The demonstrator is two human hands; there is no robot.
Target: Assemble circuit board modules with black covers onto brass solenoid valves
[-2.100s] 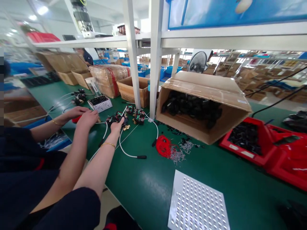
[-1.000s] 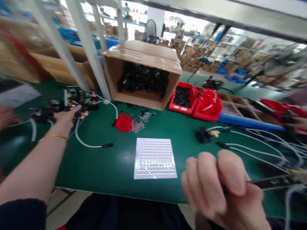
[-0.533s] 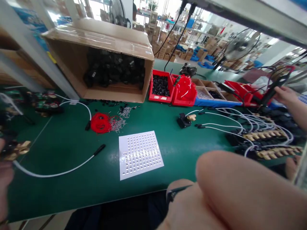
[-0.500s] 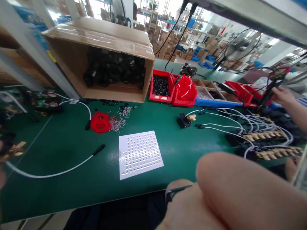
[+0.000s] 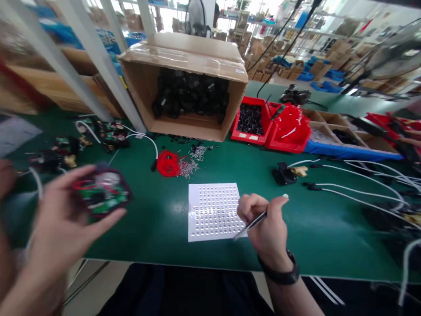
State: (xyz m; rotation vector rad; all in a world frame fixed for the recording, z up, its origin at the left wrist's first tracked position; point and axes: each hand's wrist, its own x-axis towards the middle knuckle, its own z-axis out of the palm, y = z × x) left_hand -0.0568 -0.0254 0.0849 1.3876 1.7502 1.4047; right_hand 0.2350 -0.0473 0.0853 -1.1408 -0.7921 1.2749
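My left hand (image 5: 62,219) is raised at the left, blurred, with its fingers closed on a small black, green and red assembly (image 5: 101,193). My right hand (image 5: 265,224) rests near the front of the green table, closed on thin metal tweezers (image 5: 250,225). The tweezer tips touch the lower right corner of a white sheet (image 5: 213,210) covered with rows of small clear dots. A black watch sits on my right wrist.
A tipped cardboard box (image 5: 187,87) of black parts stands behind the sheet. Red rings (image 5: 167,163) and metal pins (image 5: 189,164) lie in front of it. Red bins (image 5: 263,127) stand at the right, white cables (image 5: 355,184) run beyond them, and more assemblies (image 5: 108,131) lie at the left.
My right hand has dropped from close to the camera down to the white sheet with the tweezers. My left hand has lifted an assembly off the table. The view has swung back leftwards.
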